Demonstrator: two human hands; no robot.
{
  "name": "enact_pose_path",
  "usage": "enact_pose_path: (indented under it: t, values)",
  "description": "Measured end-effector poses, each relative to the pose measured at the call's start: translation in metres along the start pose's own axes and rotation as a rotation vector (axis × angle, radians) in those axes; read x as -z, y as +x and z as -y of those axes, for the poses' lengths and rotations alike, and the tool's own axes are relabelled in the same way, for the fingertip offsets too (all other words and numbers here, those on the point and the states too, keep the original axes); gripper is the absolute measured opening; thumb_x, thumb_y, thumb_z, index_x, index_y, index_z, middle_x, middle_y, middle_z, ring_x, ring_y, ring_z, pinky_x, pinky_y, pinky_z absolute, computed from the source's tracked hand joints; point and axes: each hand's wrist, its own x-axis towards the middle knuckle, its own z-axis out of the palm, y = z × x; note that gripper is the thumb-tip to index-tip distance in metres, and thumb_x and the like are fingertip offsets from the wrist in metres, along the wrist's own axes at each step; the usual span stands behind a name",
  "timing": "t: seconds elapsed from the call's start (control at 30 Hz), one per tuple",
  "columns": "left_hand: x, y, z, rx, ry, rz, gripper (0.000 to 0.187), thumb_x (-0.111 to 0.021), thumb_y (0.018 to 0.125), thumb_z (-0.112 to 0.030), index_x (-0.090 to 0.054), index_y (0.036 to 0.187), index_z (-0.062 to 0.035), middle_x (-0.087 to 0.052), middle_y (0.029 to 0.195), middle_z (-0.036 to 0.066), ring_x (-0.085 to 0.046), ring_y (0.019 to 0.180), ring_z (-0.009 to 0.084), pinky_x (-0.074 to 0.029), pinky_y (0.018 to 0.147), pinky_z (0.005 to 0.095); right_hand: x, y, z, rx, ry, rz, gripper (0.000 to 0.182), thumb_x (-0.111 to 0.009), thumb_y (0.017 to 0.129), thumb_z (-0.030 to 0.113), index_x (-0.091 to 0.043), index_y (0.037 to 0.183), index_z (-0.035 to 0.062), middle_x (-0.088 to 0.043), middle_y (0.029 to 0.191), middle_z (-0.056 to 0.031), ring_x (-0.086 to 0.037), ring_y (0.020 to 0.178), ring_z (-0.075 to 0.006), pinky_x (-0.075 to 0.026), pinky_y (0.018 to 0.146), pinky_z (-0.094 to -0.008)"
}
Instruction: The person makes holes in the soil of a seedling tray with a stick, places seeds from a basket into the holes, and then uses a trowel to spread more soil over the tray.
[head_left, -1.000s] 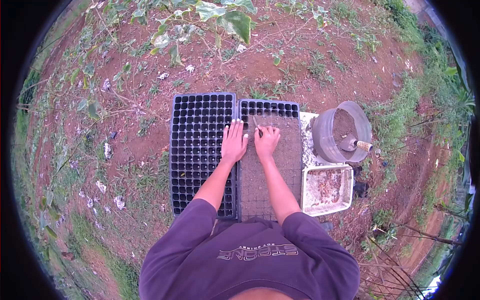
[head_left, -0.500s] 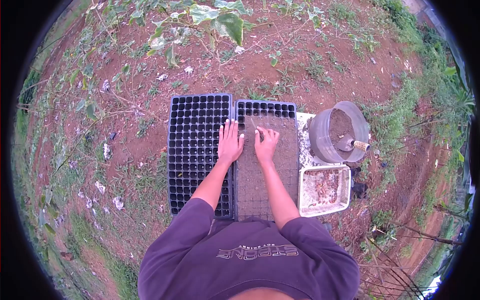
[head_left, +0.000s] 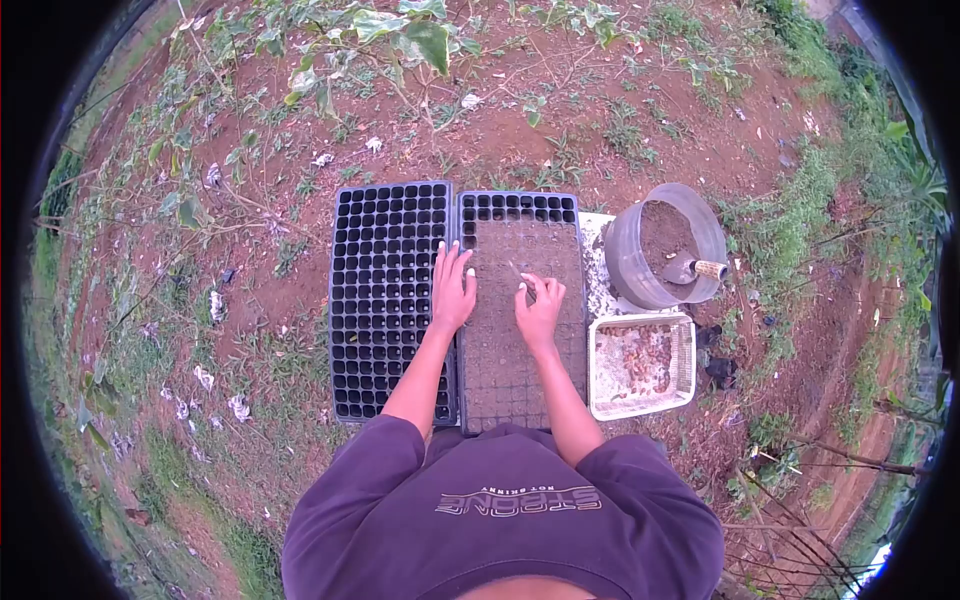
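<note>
My left hand [head_left: 454,292] lies flat with fingers extended over the seam between two black seedling trays. Under its outer side is the unfilled seedling tray [head_left: 388,290], its cells bare. The second seedling tray [head_left: 520,209] is mostly covered with brown soil [head_left: 500,345], apart from the top row and a few cells at its upper left. Above that soil my right hand [head_left: 540,308] is closed, thumb and fingers pinching a thin stick [head_left: 514,268] that points up and to the left. The stick's lower part is hidden in the fingers.
Right of the trays stands a clear round tub [head_left: 625,262] of soil with a wooden-handled trowel [head_left: 695,269] in it. Below it sits a white plastic basket [head_left: 643,407] with small brown bits inside. A leafy plant [head_left: 425,45] grows beyond the trays.
My right hand has moved down the soil-filled tray, toward my body, still pinching the stick. My left hand stays at the seam, with its fingers slightly shifted. The whole view has shifted a little.
</note>
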Motion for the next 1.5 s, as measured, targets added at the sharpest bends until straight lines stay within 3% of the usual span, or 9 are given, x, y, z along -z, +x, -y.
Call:
enact_pose_path:
  t: [0.1, 0.13, 0.3, 0.4, 0.47, 0.5, 0.6, 0.9, 1.5]
  values:
    - [-0.009, -0.025, -0.018, 0.019, -0.009, 0.002, 0.027, -0.052, 0.095, -0.013, -0.062, 0.119, -0.0060, -0.045, 0.145, 0.016, -0.027, 0.143, 0.0373, -0.024, 0.117, 0.0473, 0.019, -0.003, -0.006, 0.040, 0.017, -0.019, 0.023, -0.066, 0.083, 0.006, -0.067, 0.105, 0.0084, -0.052, 0.091, -0.0089, -0.046, 0.096, -0.0266, -0.041, 0.088, -0.0395]
    - [-0.014, -0.034, -0.026, 0.019, -0.035, -0.016, 0.018, -0.052, 0.096, -0.013, -0.066, 0.104, -0.0040, -0.047, 0.143, 0.016, -0.027, 0.143, 0.0395, -0.024, 0.116, 0.0482, 0.027, -0.005, -0.009, 0.063, 0.026, -0.026, 0.023, -0.066, 0.082, 0.006, -0.068, 0.105, 0.0083, -0.052, 0.090, -0.0085, -0.046, 0.095, -0.0264, -0.041, 0.088, -0.0393]
    - [-0.046, -0.071, -0.073, -0.021, -0.004, 0.016, 0.018, -0.053, 0.095, -0.014, -0.059, 0.087, 0.0006, -0.050, 0.138, 0.018, -0.028, 0.141, 0.0416, -0.027, 0.114, 0.0497, 0.080, -0.016, -0.034, 0.058, 0.021, -0.070, 0.021, -0.066, 0.081, 0.008, -0.067, 0.102, 0.0060, -0.052, 0.089, -0.0104, -0.047, 0.095, -0.0292, -0.041, 0.087, -0.0426]
    - [-0.070, -0.092, -0.106, -0.035, 0.005, 0.041, 0.017, -0.053, 0.095, -0.014, -0.059, 0.098, 0.0011, -0.049, 0.138, 0.019, -0.028, 0.141, 0.0421, -0.027, 0.115, 0.0502, 0.117, -0.024, -0.059, 0.071, -0.019, -0.105, 0.021, -0.066, 0.080, 0.008, -0.067, 0.101, 0.0070, -0.052, 0.088, -0.0094, -0.047, 0.094, -0.0283, -0.040, 0.087, -0.0415]
    - [-0.090, -0.107, -0.129, -0.016, -0.048, 0.069, 0.036, -0.052, 0.095, -0.019, -0.052, 0.125, 0.0019, -0.041, 0.145, 0.020, -0.023, 0.143, 0.0417, -0.022, 0.117, 0.0507, 0.140, -0.031, -0.085, 0.071, -0.054, -0.128, 0.021, -0.066, 0.080, 0.009, -0.068, 0.101, 0.0079, -0.052, 0.088, -0.0089, -0.047, 0.093, -0.0280, -0.040, 0.087, -0.0409]
    - [-0.100, -0.114, -0.140, -0.013, -0.051, 0.067, 0.036, -0.052, 0.095, -0.019, -0.052, 0.125, 0.0019, -0.041, 0.145, 0.020, -0.023, 0.143, 0.0417, -0.022, 0.117, 0.0507, 0.154, -0.037, -0.098, 0.074, -0.056, -0.125, 0.021, -0.066, 0.080, 0.009, -0.068, 0.101, 0.0079, -0.052, 0.088, -0.0089, -0.047, 0.093, -0.0280, -0.040, 0.087, -0.0409]
    - [-0.121, -0.131, -0.167, 0.004, 0.119, 0.319, 0.069, -0.048, 0.095, -0.031, -0.023, 0.149, 0.0034, -0.023, 0.157, 0.021, -0.010, 0.149, 0.0381, -0.010, 0.121, 0.0497, 0.188, -0.052, -0.126, 0.088, -0.104, -0.074, 0.018, -0.067, 0.079, 0.011, -0.070, 0.097, 0.0077, -0.054, 0.088, -0.0091, -0.048, 0.094, -0.0290, -0.041, 0.088, -0.0425]
    - [-0.155, -0.149, -0.204, 0.176, 0.363, 0.373, 0.075, -0.047, 0.093, -0.030, -0.013, 0.153, 0.0006, -0.005, 0.162, 0.018, -0.004, 0.149, 0.0389, -0.007, 0.120, 0.0537, 0.218, -0.062, -0.150, 0.125, -0.223, 0.032, 0.027, -0.070, 0.078, 0.019, -0.070, 0.102, 0.0066, -0.060, 0.099, -0.0116, -0.049, 0.098, -0.0322, -0.041, 0.092, -0.0440]
    - [-0.153, -0.151, -0.205, 0.072, 0.395, 0.327, 0.073, -0.049, 0.090, -0.027, -0.020, 0.151, 0.0027, -0.013, 0.160, 0.017, -0.005, 0.149, 0.0372, -0.005, 0.118, 0.0587, 0.227, -0.085, -0.160, 0.249, -0.267, -0.014, 0.017, -0.066, 0.078, 0.007, -0.069, 0.095, 0.0079, -0.060, 0.095, -0.0082, -0.052, 0.102, -0.0309, -0.042, 0.091, -0.0448]
